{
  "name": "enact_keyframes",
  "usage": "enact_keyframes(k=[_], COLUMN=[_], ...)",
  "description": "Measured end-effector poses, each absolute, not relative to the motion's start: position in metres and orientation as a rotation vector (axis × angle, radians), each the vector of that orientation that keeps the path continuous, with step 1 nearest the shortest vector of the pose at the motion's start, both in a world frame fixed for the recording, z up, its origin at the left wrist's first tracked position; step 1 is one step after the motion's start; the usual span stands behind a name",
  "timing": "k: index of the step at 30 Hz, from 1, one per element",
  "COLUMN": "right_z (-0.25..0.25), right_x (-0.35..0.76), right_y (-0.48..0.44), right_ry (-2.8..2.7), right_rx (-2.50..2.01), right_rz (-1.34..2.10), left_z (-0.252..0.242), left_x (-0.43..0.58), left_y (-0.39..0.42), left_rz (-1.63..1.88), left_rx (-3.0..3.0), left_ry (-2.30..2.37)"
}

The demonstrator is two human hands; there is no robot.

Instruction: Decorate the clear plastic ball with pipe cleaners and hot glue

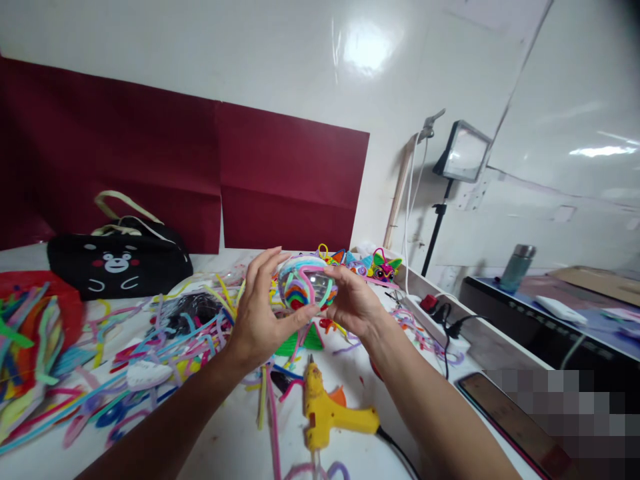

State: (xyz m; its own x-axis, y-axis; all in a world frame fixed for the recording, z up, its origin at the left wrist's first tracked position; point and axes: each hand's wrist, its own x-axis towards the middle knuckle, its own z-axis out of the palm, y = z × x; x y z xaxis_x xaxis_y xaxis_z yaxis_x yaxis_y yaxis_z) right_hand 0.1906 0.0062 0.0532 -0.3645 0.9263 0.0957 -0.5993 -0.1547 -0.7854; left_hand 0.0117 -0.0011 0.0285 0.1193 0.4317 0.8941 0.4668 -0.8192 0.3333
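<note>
Between my two hands, above the table, is a clear round ball (318,284) decorated with bands of coloured pipe cleaner in pink, white, mint, purple, orange and blue. My left hand (263,310) grips its left side, thumb along the bottom and fingers over the top. On the other side my right hand (354,300) pinches its right edge between thumb and fingers. A yellow glue gun (325,413) lies on the white table just below them, its nozzle pointing away. Green pieces (300,341) lie under the ball.
Loose pipe cleaners (195,340) cover the table's left side, beside a red bag (65,313) full of more. Behind stand a black bag (120,263) and several finished colourful ornaments (384,267). A power strip (443,323) and a phone (505,420) lie to the right.
</note>
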Motion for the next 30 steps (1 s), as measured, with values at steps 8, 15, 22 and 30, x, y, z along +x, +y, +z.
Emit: enact_keyframes(k=[8, 15, 22, 30], right_z=[0.051, 0.047, 0.043, 0.043], right_x=[0.186, 0.188, 0.189, 0.187], right_y=[0.006, 0.011, 0.015, 0.016], right_ry=[-0.930, -0.945, -0.953, -0.926], right_rx=[-0.515, -0.531, -0.547, -0.573], right_rz=[1.762, 1.782, 1.787, 1.798], left_z=[0.019, 0.023, 0.023, 0.027], left_x=[0.014, 0.009, 0.004, 0.007], left_y=[0.008, 0.005, 0.008, 0.007], left_rz=[-1.971, -1.847, -1.963, -2.187], left_rx=[-2.606, -2.709, -2.797, -2.796], left_ry=[-1.015, -1.004, -0.995, -1.024])
